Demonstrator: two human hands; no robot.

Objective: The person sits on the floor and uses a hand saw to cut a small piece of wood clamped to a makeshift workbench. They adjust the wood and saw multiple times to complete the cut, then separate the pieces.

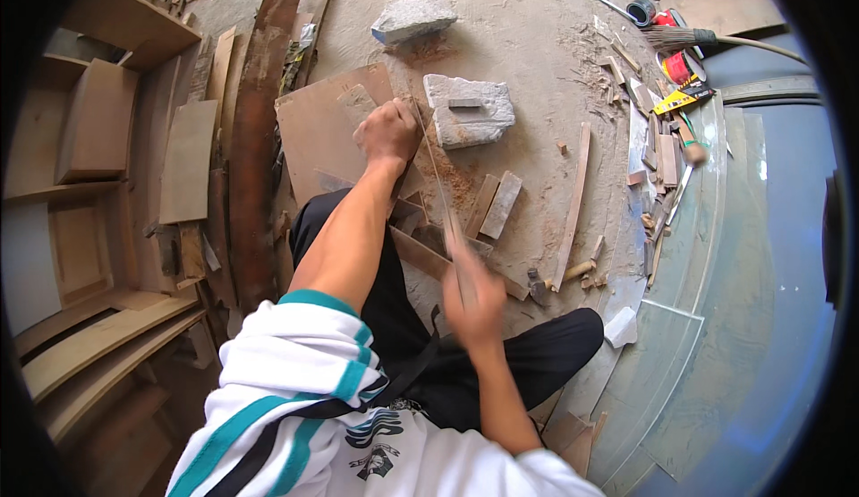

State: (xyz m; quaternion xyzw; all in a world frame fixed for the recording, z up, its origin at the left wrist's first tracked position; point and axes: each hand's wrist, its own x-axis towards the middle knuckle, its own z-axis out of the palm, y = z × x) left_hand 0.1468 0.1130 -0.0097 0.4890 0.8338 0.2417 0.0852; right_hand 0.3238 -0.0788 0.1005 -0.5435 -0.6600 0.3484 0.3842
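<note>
My left hand (391,132) is closed in a fist over a short piece of wood (357,101), whose end shows beside the knuckles. It bears down at the right edge of a flat brown board (304,121). My right hand (475,305), smeared by motion, grips a saw whose long thin blade (437,164) runs up past the left fist. Where the blade meets wood is hidden by that fist. Sawdust (458,179) lies on the floor right of the blade. A pale stone block (490,121) stands close by, with a small dark grey bar (464,103) on top.
Beyond is another stone (413,19). Wood offcuts (501,204) and a hammer (539,287) lie near my right hand, with a long strip (573,206) farther right. Glass sheets (716,318), a brush (684,37) and scraps line the right side; planks (264,139) and wooden furniture (98,121) the left.
</note>
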